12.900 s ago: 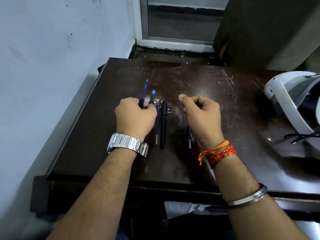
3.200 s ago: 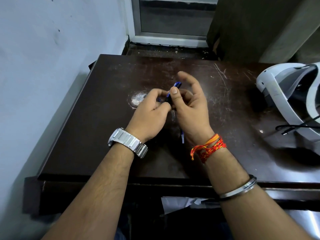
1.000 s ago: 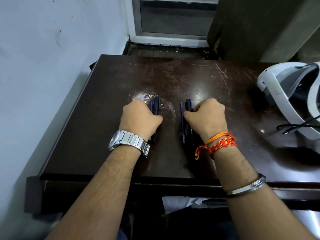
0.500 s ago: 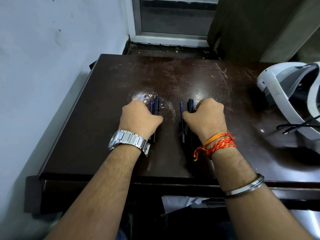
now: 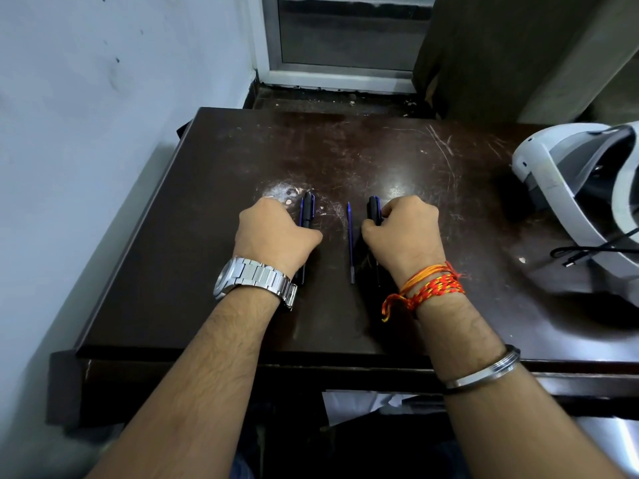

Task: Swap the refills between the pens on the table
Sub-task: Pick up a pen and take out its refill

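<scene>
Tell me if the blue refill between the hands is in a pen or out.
Out. The blue refill lies bare on the table, beside the right pen that the right hand pinches.

Scuffed glossy dark wood table (image 5: 214, 188)

Far desk (image 5: 380, 150): bare, scratched top beyond both hands, open to the back edge.
Left side: wall (image 5: 103, 98) runs along the desk's edge, with a bare strip between it and the left hand (image 5: 273, 236).
Right side: white headset (image 5: 560, 188) and its black cable (image 5: 587, 252) fill the corner, well apart from the right hand (image 5: 404, 233).
Between hands: narrow lane with a blue refill (image 5: 350, 243) lying lengthwise in it.
Past knuckles: left pen (image 5: 307, 210) and right pen (image 5: 373, 209) jut forward.
</scene>
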Tool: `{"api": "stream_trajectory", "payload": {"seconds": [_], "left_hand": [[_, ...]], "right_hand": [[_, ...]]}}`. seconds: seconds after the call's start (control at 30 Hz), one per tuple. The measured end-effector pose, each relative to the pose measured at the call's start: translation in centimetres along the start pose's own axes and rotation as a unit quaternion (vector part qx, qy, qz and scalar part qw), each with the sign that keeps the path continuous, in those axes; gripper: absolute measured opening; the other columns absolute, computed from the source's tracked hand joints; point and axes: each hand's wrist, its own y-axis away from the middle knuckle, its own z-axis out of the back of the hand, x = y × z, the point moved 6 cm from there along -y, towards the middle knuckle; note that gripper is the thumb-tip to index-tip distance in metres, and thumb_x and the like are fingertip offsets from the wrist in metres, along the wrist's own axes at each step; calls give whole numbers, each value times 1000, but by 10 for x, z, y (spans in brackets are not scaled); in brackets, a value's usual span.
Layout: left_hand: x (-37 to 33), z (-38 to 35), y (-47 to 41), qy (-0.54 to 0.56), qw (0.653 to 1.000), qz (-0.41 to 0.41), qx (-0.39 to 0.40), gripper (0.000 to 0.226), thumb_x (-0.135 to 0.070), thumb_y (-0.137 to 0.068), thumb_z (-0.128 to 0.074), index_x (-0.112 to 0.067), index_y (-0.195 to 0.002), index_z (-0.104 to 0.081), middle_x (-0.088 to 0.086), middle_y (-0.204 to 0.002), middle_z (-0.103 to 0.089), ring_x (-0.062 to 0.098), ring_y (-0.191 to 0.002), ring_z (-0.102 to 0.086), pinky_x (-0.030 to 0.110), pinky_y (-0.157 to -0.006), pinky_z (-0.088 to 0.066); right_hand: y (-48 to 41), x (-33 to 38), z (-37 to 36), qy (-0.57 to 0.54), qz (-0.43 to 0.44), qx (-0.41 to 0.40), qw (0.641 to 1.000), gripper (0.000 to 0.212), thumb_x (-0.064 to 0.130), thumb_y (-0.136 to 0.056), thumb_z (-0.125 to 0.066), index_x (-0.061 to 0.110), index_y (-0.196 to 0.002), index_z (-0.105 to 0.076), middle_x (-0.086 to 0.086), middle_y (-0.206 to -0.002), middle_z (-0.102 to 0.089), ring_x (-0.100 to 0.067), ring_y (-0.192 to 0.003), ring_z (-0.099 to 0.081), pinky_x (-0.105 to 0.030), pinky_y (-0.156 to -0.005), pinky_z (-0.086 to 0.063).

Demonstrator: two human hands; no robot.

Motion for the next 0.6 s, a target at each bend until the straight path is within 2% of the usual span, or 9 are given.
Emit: {"api": "stream_trajectory", "payload": {"seconds": [0.1,0.3,0.4,0.53,0.6], "left_hand": [[0,0,0,6,1000,1,-1,22,-30,-61,-76,-9,-64,-69,2,-63,-66,11,-57,-60,18,-43,-42],[2,7,-3,27,999,10,-18,34,-34,-71,-67,-1,-65,-70,8,-60,-67,15,-56,-60,20,-48,-45],[9,13,-8,32,999,24,-26,33,-29,-72,-63,3,-67,-69,10,-58,-66,20,-53,-60,23,-45,-44],[18,9,-12,30,998,51,25,27,-28,-66,-69,-2,-68,-72,9,-59,-70,19,-39,-57,28,-42,-51],[21,6,-12,32,996,63,53,24,-31,-63,-74,-7,-60,-71,1,-45,-65,10,-26,-49,17,-31,-38]], "right_hand": [[2,2,1,-4,0,-1,1000,26,28,-82,-64,2,-83,-64,-19,-89,-67,-34,-86,-65,-35,-76,-57],[5,6,5,-2,6,-31,999,31,33,-83,-64,6,-73,-53,-17,-87,-65,-35,-78,-64,-33,-63,-51],[6,7,7,3,5,-47,999,32,35,-84,-63,6,-75,-56,-16,-88,-66,-34,-76,-64,-32,-61,-49],[8,11,10,-3,17,-78,997,30,36,-83,-63,6,-81,-62,-14,-89,-64,-28,-74,-59,-30,-61,-44],[10,14,11,-8,29,-93,995,27,36,-84,-64,9,-84,-64,-11,-92,-63,-22,-75,-52,-29,-63,-41]]}}
